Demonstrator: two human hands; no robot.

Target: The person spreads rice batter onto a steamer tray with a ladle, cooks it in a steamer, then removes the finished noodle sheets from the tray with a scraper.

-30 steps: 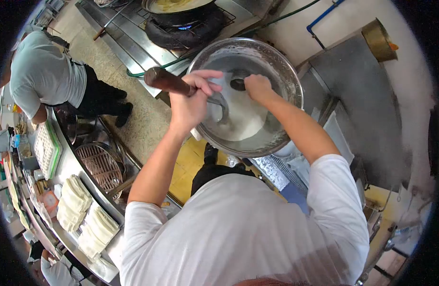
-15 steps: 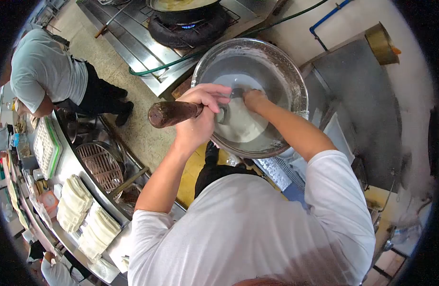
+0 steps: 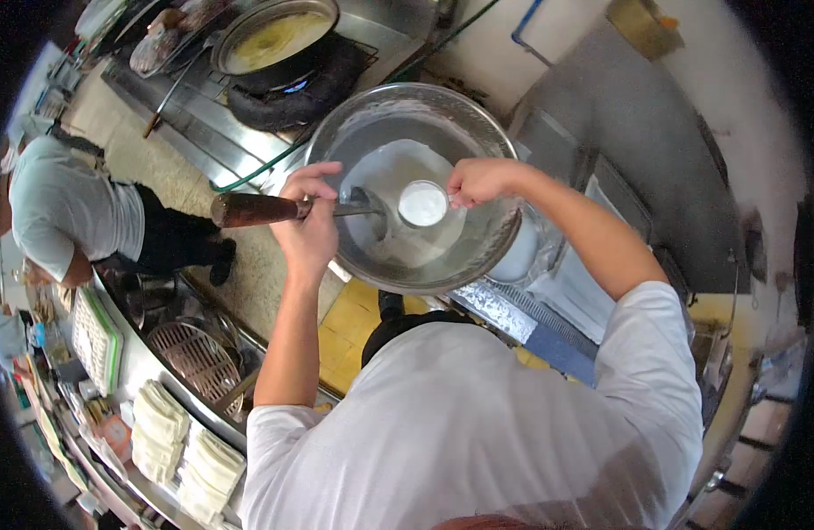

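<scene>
A large steel bowl (image 3: 332, 252) in front of me has white liquid (image 3: 425, 250) in its bottom. My left hand (image 3: 308, 221) is over the bowl's left rim, closed round a metal utensil with a thick dark wooden handle (image 3: 255, 210). The utensil's handle points out to the left; its metal head dips into the liquid and is partly hidden. My right hand (image 3: 482, 183) pinches the edge of a small round cup (image 3: 423, 203) filled with white. That cup is level, held above the liquid near the bowl's middle.
A pan of yellowish liquid (image 3: 279, 42) sits on a lit burner beyond the bowl. A green hose (image 3: 261, 174) runs beside the stove. To the left, a person in a light shirt (image 3: 76, 199) stands by a counter with stacked folded white cloths (image 3: 160, 431).
My right hand has risen out of the liquid, bringing up the filled cup. My left hand has shifted with the utensil, and the view has turned a little.
</scene>
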